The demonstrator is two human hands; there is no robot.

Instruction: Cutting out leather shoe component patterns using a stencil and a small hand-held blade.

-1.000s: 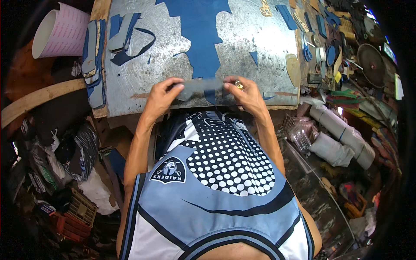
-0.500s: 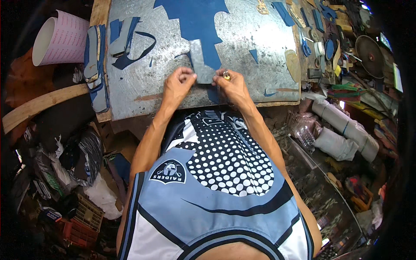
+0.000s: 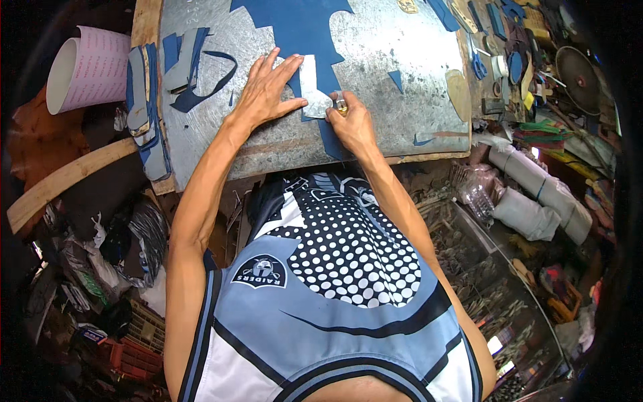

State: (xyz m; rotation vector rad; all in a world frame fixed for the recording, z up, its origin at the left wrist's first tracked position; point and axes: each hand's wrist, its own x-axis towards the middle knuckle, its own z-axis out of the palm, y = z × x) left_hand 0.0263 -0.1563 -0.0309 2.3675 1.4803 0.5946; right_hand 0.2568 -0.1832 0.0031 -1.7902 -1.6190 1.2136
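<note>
Here, two hands, one grey piece

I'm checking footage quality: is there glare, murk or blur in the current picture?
In the head view, glare whitens the metal tabletop toward its right side; same view, clutter at lower left sinks into shadow; same view, left hand, right hand and pale grey piece look free of strong blur.
</note>
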